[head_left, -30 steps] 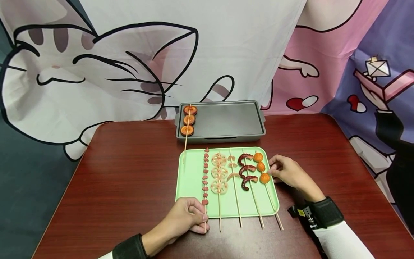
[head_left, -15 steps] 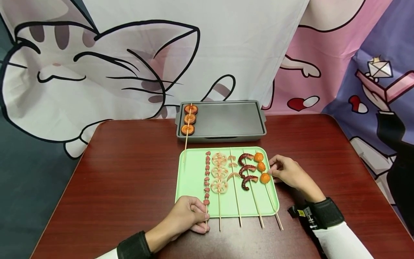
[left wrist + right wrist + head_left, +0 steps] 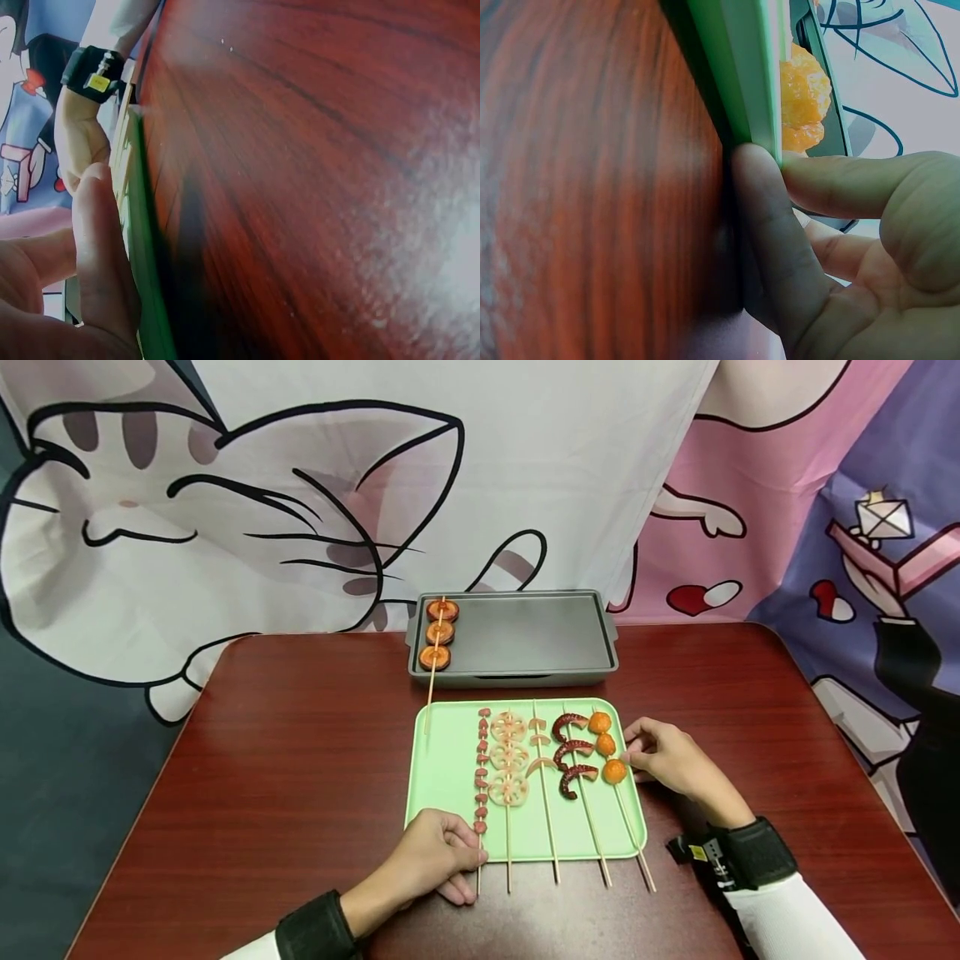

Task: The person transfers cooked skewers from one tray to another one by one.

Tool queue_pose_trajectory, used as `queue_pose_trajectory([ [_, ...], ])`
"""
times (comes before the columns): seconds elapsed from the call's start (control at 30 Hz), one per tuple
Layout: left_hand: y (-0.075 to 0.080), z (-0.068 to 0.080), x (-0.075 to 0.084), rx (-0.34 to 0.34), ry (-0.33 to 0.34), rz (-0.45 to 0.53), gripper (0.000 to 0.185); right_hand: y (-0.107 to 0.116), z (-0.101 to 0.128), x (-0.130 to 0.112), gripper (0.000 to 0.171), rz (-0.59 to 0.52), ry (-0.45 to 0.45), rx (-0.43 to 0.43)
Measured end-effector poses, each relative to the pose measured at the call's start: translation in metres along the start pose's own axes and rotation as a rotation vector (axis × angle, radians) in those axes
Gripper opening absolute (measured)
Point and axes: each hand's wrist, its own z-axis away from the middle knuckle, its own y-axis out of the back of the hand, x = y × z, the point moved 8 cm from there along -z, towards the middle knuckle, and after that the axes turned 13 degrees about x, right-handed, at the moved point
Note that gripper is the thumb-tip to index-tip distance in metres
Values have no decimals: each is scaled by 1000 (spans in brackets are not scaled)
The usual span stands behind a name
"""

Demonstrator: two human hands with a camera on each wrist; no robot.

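Green plastic tray (image 3: 442,777) sat at lower centre of the head view on the red-brown table (image 3: 300,760), carrying five skewers laid side by side, their long axes running from the near edge toward the grey griddle pan (image 3: 525,639) at upper centre. The left hand (image 3: 431,860) pinched the bare stick end of the leftmost skewer (image 3: 480,777), the one with small red pieces, where it overhung the tray's near rim; its fingers were curled together round the stick. The right hand (image 3: 667,760) gripped the tray's right rim, thumb above and fingers under, just beside the orange-ball skewer (image 3: 606,747). A mushroom skewer (image 3: 437,643) lay at the pan's left end, up-frame of the left hand.
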Motion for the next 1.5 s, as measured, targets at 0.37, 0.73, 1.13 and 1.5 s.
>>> queue_pose_trajectory([
  [0.37, 5, -7, 8, -10, -48, -150, 15, 0, 0, -1, 21, -5, 0, 0],
  [0.73, 9, -13, 12, -57, -65, -224, 25, -1, 0, -1, 21, 0, 3, 5],
  [1.13, 35, -3, 60, 60, -288, -439, 26, 0, 0, 1, 21, -5, -11, 5],
  [1.5, 73, 12, 109, 258, -412, -496, 27, -1, 0, 1, 21, -22, -12, 5],
])
